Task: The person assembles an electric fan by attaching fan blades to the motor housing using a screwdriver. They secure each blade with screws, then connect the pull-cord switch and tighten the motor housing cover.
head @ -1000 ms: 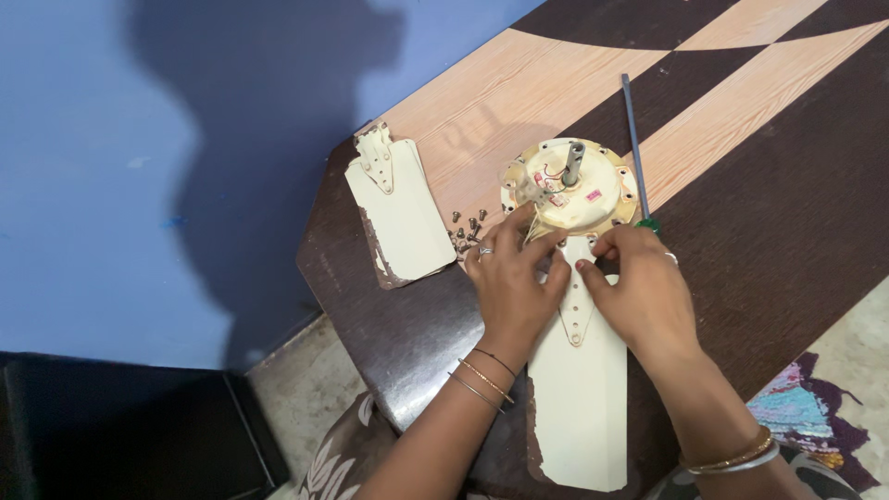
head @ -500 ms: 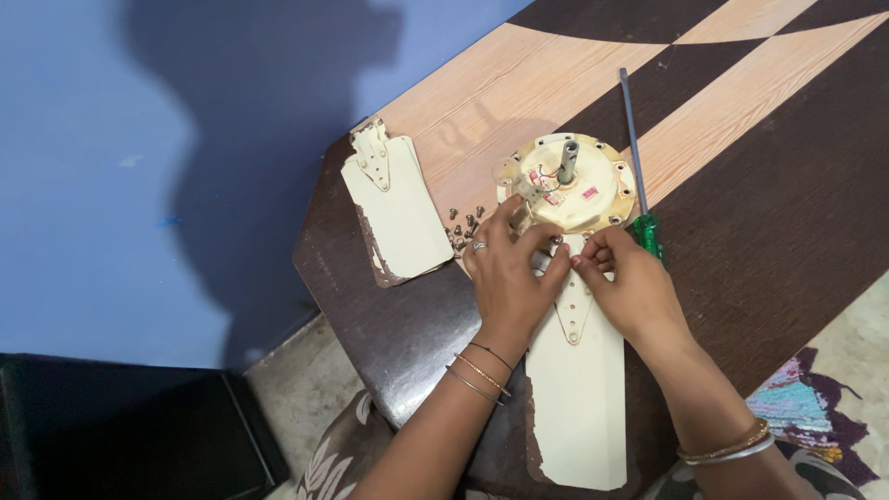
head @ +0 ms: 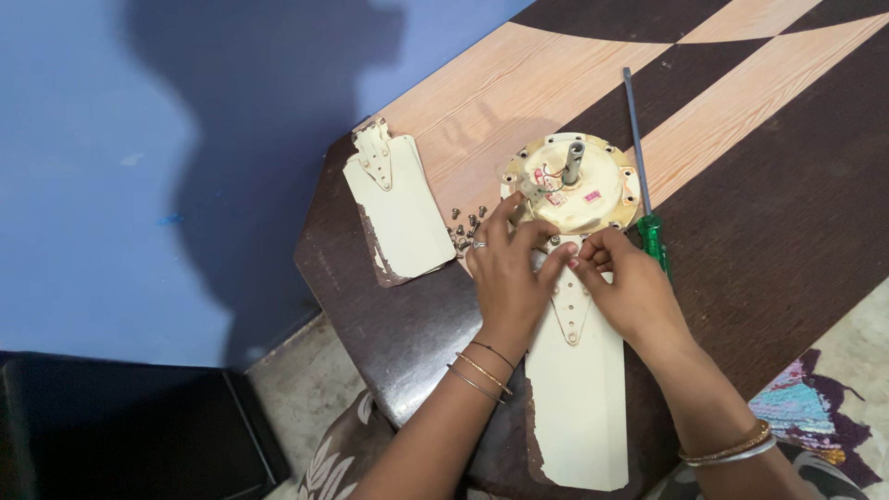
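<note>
A round cream fan motor with a grey shaft lies on the table. A cream fan blade lies toward me, its bracket end against the motor's rim. My left hand presses on the bracket where it meets the motor, with fingers on the motor's edge. My right hand pinches something small at the same joint; the item between its fingertips is hidden. A second cream blade lies apart to the left. Several small screws sit between it and my left hand.
A long screwdriver with a green handle lies just right of the motor. The table is dark brown with light wood stripes; its corner edge is near me. A blue wall is at left, a patterned rug at lower right.
My right hand slid off the screwdriver handle toward the bracket joint, uncovering the green handle. Both hands have closed in on the joint. The view shifted slightly.
</note>
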